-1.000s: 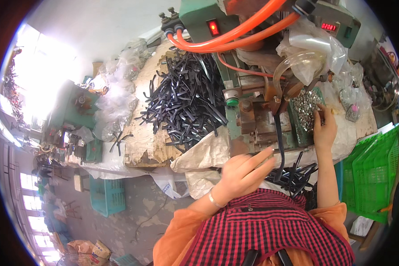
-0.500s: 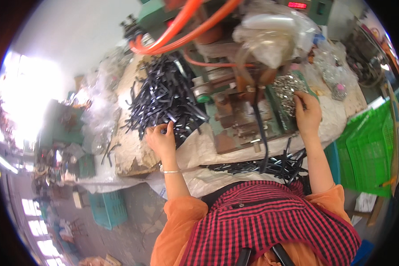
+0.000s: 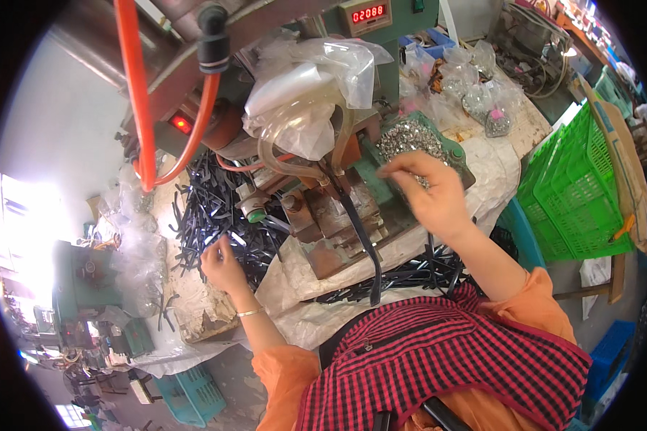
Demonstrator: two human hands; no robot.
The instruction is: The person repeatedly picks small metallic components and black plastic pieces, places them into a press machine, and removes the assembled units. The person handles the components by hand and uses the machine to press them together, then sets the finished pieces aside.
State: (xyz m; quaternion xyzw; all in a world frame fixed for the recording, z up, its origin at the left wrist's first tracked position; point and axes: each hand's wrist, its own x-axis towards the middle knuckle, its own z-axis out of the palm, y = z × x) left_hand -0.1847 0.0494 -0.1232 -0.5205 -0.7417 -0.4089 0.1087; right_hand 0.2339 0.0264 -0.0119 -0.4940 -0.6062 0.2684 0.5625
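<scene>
At the near edge of a heap of glossy black strips [image 3: 212, 205], my left hand [image 3: 224, 267] has its fingers curled together. What lies between its fingertips cannot be made out. My right hand [image 3: 437, 201] is held in front of a pile of small shiny metal pieces [image 3: 412, 140], thumb and forefinger pinched toward the machine. Anything in that pinch is too small to name. Between my hands stands a green bench press [image 3: 341, 223] with a worn metal fixture. One long black strip [image 3: 366, 251] hangs from its middle toward me.
More black strips [image 3: 410, 276] lie along the bench's front edge. Clear plastic bags [image 3: 302, 93] and orange air hoses [image 3: 147, 108] hang over the press. Bagged metal parts [image 3: 496, 122] sit at the back right. A green crate [image 3: 571, 190] stands to the right, a teal basket [image 3: 194, 395] lower left.
My right hand has come away from the metal pieces toward the press, fingers now pinched. My left hand stays by the strip heap. The whole view has shifted and tilted.
</scene>
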